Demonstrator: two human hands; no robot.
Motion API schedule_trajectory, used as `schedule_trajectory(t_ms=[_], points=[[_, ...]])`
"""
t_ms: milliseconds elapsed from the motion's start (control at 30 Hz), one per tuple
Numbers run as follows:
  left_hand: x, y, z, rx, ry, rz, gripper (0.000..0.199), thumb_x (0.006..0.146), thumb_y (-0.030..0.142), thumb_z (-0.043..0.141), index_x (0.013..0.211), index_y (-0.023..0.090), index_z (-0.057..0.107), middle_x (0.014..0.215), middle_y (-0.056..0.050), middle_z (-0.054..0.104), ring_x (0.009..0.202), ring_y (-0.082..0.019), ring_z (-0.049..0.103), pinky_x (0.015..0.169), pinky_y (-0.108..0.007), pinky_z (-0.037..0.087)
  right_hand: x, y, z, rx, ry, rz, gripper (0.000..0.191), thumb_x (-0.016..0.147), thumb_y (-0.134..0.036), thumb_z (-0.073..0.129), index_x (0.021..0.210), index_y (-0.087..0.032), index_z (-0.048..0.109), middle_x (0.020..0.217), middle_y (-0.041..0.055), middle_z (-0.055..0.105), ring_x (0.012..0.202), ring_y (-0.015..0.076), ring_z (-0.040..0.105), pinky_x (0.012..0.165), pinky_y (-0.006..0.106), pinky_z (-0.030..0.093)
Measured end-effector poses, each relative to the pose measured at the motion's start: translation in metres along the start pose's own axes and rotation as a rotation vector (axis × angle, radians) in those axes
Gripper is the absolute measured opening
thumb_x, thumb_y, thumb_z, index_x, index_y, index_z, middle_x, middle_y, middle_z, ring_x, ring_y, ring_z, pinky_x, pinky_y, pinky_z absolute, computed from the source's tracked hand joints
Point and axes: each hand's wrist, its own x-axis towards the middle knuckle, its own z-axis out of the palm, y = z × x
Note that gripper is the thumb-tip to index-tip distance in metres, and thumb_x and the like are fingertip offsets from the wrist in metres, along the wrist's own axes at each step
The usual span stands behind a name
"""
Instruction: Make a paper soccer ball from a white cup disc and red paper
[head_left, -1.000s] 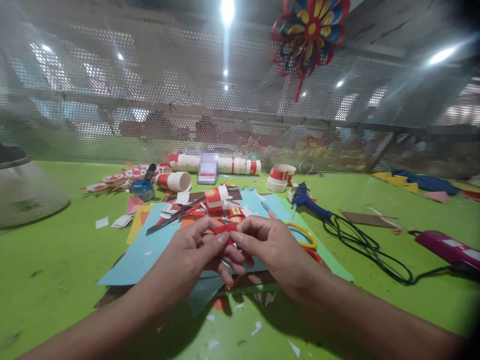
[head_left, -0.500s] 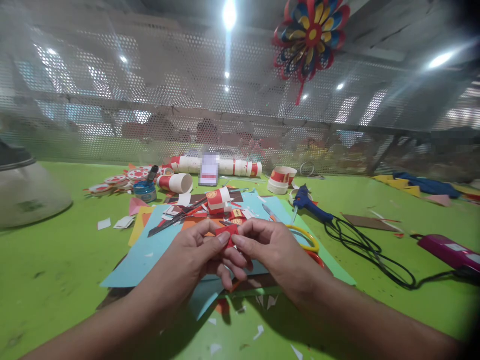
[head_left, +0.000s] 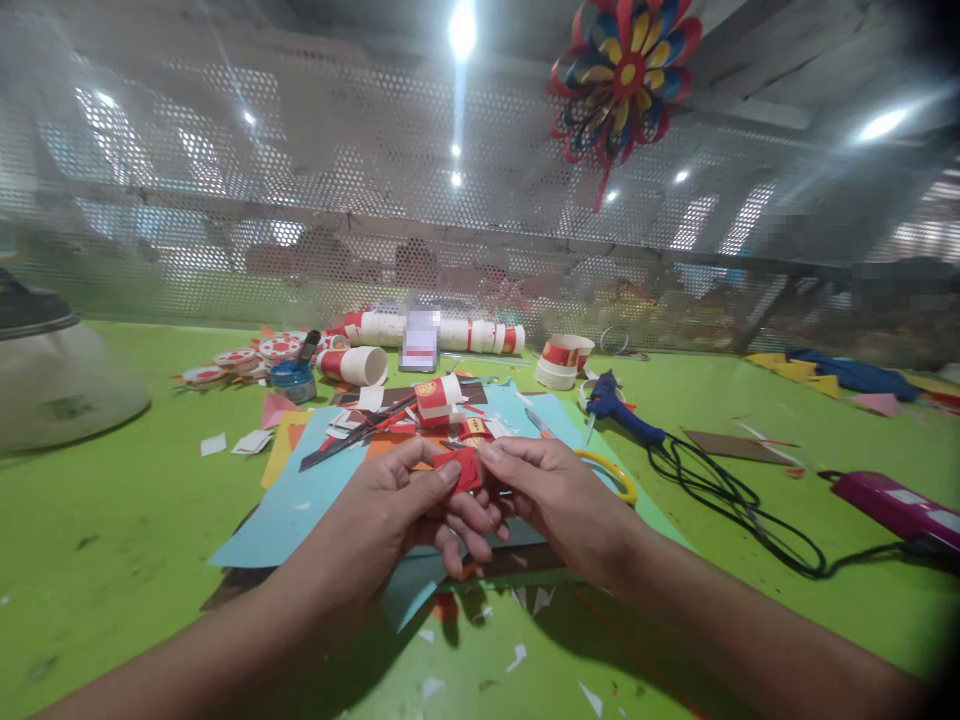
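A small folded piece of red paper (head_left: 466,469) is held up above the middle of the worktable. My left hand (head_left: 409,500) is closed on it, the thumb lying on its front and the other fingers behind. My right hand (head_left: 551,500) is closed too, thumb and forefinger pinched at the paper's right edge; the fingers partly hide this grip. Beneath both hands lie sheets of light blue paper (head_left: 274,520). Just beyond are a cut red-and-white paper cup (head_left: 439,400) and several paper scraps. Yellow-handled scissors (head_left: 622,475) lie partly under my right hand.
A blue glue gun (head_left: 622,410) with a black cord lies at the right, near a magenta device (head_left: 896,505). A blue jar (head_left: 292,380), cut cups (head_left: 364,367) and a long stack of cups (head_left: 491,336) stand farther back. A large whitish container (head_left: 67,390) is at the left.
My right thumb has slid off the front of the red paper to its right edge, uncovering more of it. My left hand keeps its hold. The view has shifted slightly.
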Motion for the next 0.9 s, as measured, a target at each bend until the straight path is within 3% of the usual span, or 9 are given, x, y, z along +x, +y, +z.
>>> schedule_trajectory(t_ms=[200, 333, 467, 600, 733, 900], points=[[0.0005, -0.0017, -0.0012, -0.009, 0.003, -0.017, 0.014, 0.085, 0.024, 0.063, 0.079, 0.017, 0.053, 0.065, -0.005, 0.072, 0.051, -0.014, 0.067, 0.046, -0.019, 0.05, -0.0054, -0.0053, 0.0027, -0.147, 0.112, 0.089, 0.034, 0.083, -0.047, 0.064, 0.068, -0.018, 0.055, 0.059, -0.0038, 0.054, 0.054, 0.0097, 0.051, 0.054, 0.024, 0.04], [-0.0023, 0.0002, 0.0008, -0.001, 0.0, -0.02, 0.015, 0.089, 0.028, 0.056, 0.082, 0.015, 0.056, 0.069, -0.008, 0.071, 0.056, -0.016, 0.067, 0.049, -0.022, 0.051, -0.0037, -0.0048, 0.0019, -0.184, 0.111, 0.022, 0.032, 0.085, -0.044, 0.063, 0.068, -0.017, 0.056, 0.057, -0.0036, 0.054, 0.052, 0.0094, 0.049, 0.053, 0.024, 0.04], [-0.0042, 0.0017, 0.0032, 0.002, -0.016, -0.01, 0.042, 0.097, 0.035, 0.035, 0.087, 0.008, 0.066, 0.074, -0.014, 0.071, 0.062, -0.018, 0.067, 0.054, -0.026, 0.053, -0.0034, -0.0051, 0.0027, -0.184, 0.122, 0.006, 0.029, 0.087, -0.04, 0.06, 0.068, -0.018, 0.054, 0.056, -0.004, 0.054, 0.05, 0.0088, 0.05, 0.052, 0.024, 0.04], [-0.0034, 0.0022, 0.0039, -0.003, -0.003, -0.029, 0.049, 0.097, 0.037, 0.031, 0.088, 0.007, 0.067, 0.074, -0.014, 0.071, 0.06, -0.018, 0.065, 0.054, -0.027, 0.053, -0.0062, -0.0057, 0.0057, -0.169, 0.104, 0.033, 0.03, 0.088, -0.04, 0.06, 0.069, -0.018, 0.053, 0.056, -0.0041, 0.054, 0.049, 0.0094, 0.053, 0.051, 0.024, 0.04], [-0.0032, 0.0041, 0.0052, 0.025, -0.019, -0.025, 0.042, 0.095, 0.035, 0.036, 0.085, 0.008, 0.066, 0.072, -0.013, 0.07, 0.06, -0.018, 0.065, 0.053, -0.026, 0.052, -0.0071, -0.004, 0.0067, -0.136, 0.114, 0.033, 0.032, 0.087, -0.043, 0.061, 0.069, -0.018, 0.05, 0.057, -0.0038, 0.055, 0.05, 0.0104, 0.055, 0.05, 0.024, 0.041], [-0.0045, 0.0039, 0.0048, 0.025, 0.019, -0.012, 0.016, 0.087, 0.026, 0.052, 0.081, 0.013, 0.058, 0.071, -0.012, 0.071, 0.059, -0.018, 0.066, 0.053, -0.026, 0.052, -0.0058, -0.0002, 0.0047, -0.117, 0.089, 0.004, 0.031, 0.087, -0.042, 0.06, 0.07, -0.018, 0.051, 0.057, -0.0029, 0.055, 0.051, 0.0113, 0.056, 0.05, 0.025, 0.041]])
